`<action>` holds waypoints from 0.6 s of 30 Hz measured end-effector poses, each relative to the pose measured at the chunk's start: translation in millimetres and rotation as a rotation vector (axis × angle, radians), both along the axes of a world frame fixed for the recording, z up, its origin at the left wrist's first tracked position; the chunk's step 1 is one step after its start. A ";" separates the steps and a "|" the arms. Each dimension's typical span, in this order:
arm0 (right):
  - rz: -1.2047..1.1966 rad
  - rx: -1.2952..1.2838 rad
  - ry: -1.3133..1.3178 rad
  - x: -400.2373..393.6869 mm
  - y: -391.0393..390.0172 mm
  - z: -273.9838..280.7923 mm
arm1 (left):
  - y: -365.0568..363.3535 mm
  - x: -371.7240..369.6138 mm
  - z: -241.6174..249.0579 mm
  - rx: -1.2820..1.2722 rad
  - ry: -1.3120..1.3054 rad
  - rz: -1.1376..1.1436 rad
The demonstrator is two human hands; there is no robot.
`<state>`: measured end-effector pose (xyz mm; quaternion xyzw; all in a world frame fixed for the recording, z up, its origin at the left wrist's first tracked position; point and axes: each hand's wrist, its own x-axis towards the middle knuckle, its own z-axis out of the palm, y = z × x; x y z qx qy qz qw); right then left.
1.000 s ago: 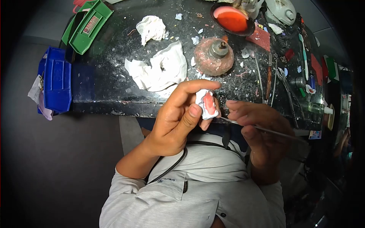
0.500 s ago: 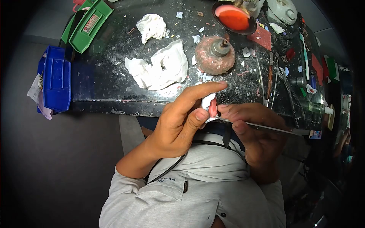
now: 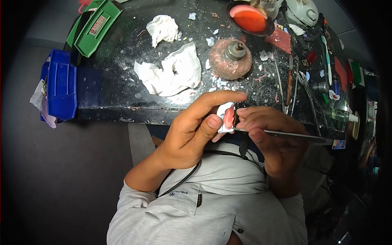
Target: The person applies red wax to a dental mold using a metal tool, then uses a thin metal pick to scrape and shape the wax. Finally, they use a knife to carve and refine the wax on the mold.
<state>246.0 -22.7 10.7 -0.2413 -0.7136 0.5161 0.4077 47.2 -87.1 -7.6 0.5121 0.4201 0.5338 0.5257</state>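
Note:
My left hand holds a small white piece with a pink-red part between its thumb and fingers, in front of the table edge. A thin metal tool is pinched in my right hand, its tip touching the lower edge of the pink part. Just beyond the hands stands a round pinkish burner with a metal neck. White crumpled cloths lie beyond my left hand.
A blue bin and a green bin stand at the left. A dark bowl with red material is at the back. Knives, a toothbrush and a clear bottle lie on the right of the black table.
The held piece has turned slightly, showing more of its pink face. The tool now lies a little flatter, its tip slightly lower on the piece.

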 end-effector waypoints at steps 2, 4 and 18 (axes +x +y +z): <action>0.007 -0.010 0.019 -1.0 1.2 -0.4 | 1.4 0.3 -5.9 0.022 -0.063 -0.031; 0.013 -0.020 0.038 -0.8 1.0 -0.7 | 2.1 1.7 -7.4 0.044 -0.126 -0.063; -0.019 -0.111 0.029 0.7 -5.2 0.1 | 4.5 5.8 -18.2 -0.195 -0.675 -0.217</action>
